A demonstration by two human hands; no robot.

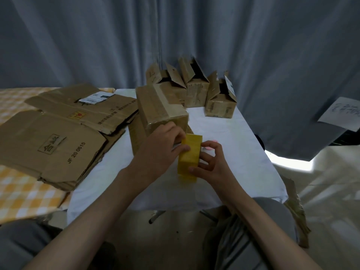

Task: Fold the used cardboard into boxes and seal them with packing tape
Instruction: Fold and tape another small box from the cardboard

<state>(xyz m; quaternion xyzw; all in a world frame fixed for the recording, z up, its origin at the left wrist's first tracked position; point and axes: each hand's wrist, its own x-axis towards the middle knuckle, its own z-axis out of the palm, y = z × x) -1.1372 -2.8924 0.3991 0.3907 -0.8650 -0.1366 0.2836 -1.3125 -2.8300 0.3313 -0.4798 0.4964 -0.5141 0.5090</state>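
Hands on the tape roll, both clamped.

Our left hand pinches the top of the yellow packing tape roll while our right hand curls round its near side; the roll stands on the white counter, just before a taped box, with flattened cardboard lying left and open boxes behind.
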